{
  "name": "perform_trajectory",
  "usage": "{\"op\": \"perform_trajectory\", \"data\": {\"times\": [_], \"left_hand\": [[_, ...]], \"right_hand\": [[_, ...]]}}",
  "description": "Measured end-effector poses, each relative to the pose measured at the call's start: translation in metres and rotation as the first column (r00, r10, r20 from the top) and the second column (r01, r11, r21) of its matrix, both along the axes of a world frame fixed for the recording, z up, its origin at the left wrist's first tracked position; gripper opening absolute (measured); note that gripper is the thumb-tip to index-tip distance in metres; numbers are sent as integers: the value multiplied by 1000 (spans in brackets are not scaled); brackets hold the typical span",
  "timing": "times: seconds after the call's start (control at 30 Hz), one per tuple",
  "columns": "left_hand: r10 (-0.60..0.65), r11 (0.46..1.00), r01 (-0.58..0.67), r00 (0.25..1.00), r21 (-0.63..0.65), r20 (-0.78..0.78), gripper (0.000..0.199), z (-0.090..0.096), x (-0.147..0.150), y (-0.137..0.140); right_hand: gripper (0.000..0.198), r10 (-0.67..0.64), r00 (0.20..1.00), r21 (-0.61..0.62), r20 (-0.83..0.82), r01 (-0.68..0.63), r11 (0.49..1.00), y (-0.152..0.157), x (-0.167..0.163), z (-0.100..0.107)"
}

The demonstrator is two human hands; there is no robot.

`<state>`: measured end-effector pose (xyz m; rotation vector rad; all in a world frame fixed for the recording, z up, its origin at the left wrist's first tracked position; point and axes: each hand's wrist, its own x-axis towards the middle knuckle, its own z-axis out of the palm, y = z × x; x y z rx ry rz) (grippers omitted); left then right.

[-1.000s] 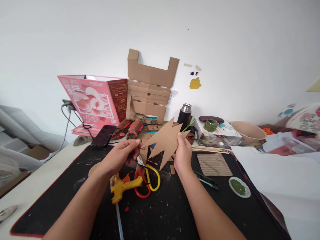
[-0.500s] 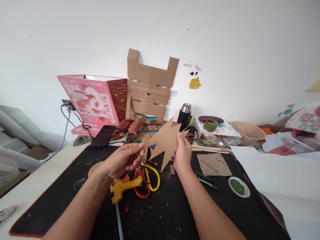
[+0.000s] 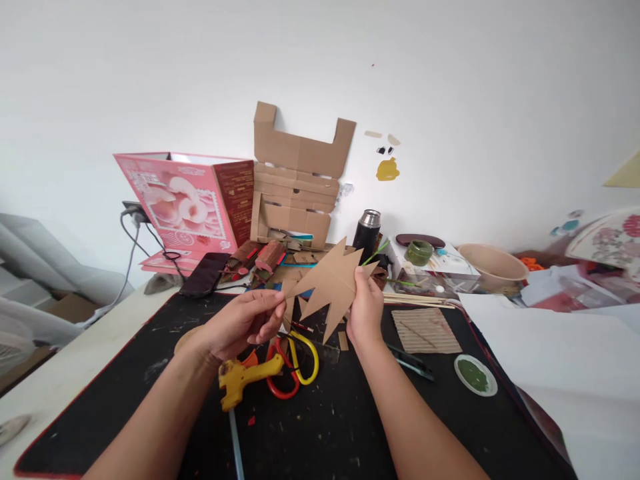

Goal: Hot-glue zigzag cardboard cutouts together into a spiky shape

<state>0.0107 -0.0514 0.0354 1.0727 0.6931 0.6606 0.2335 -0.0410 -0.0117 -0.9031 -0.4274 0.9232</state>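
A flat brown cardboard cutout [image 3: 334, 280] with jagged, pointed edges is held up above the black mat. My right hand [image 3: 366, 308] grips its right side, thumb on the near face. At its left point, my left hand [image 3: 253, 319] pinches the tip between thumb and forefinger, the other fingers curled loosely. Below the hands lie a yellow glue gun [image 3: 247, 379] with a clear glue stick in it, and scissors [image 3: 306, 360] with red and yellow handles. The scissors' blades are partly hidden behind the left hand and cardboard scraps.
A black mat [image 3: 320, 433] covers the table. To the right are a utility knife [image 3: 411, 363], corrugated cardboard [image 3: 427, 330] and a lid of green paint [image 3: 475, 375]. Behind stand a black flask [image 3: 367, 232], a pink box [image 3: 187, 200] and a folded cardboard sheet [image 3: 300, 147]. A phone [image 3: 205, 275] lies left.
Both hands keep their hold on the cardboard cutout, which has barely moved. The whole view has shifted slightly.
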Motion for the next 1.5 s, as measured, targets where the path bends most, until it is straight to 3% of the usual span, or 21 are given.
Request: {"op": "perform_trajectory", "data": {"times": [0.13, 0.23, 0.3, 0.43, 0.6, 0.7, 0.97, 1.17, 1.5], "left_hand": [[113, 992, -114, 993, 58, 14, 46, -1, -5, 5], [275, 950, -277, 961, 146, 32, 49, -4, -6, 10], [317, 920, -309, 948, 240, 4, 53, -5, -5, 11], [356, 820, -243, 925, 518, -130, 55, -4, 1, 4], [497, 605, -120, 829, 787, -256, 38, -1, 4, -6], [569, 520, -75, 774, 851, -279, 34, -2, 6, -7], [674, 364, -16, 695, 931, -252, 26, -3, 6, -4], [691, 302, 9, 687, 953, -225, 23, -2, 4, -4], [686, 349, -91, 703, 933, -188, 18, 1, 1, -8]], "right_hand": [[52, -19, 1000, -2, 15, 19, 1000, 0, 0, 2], [53, -14, 1000, -23, 20, 15, 1000, -1, 0, 2], [54, -8, 1000, -30, 18, 8, 1000, -1, 0, 2], [53, -4, 1000, -27, 23, 5, 1000, -2, 0, 1], [52, -3, 1000, -35, 30, 4, 999, -1, 1, -1], [51, -17, 999, -29, 34, 18, 999, 0, 1, -2], [52, -9, 999, -29, 36, 10, 1000, 0, 0, -2], [52, -10, 998, -56, 56, 13, 998, -1, 1, -1], [52, 6, 998, -64, 64, -1, 998, 0, 1, -1]]}}
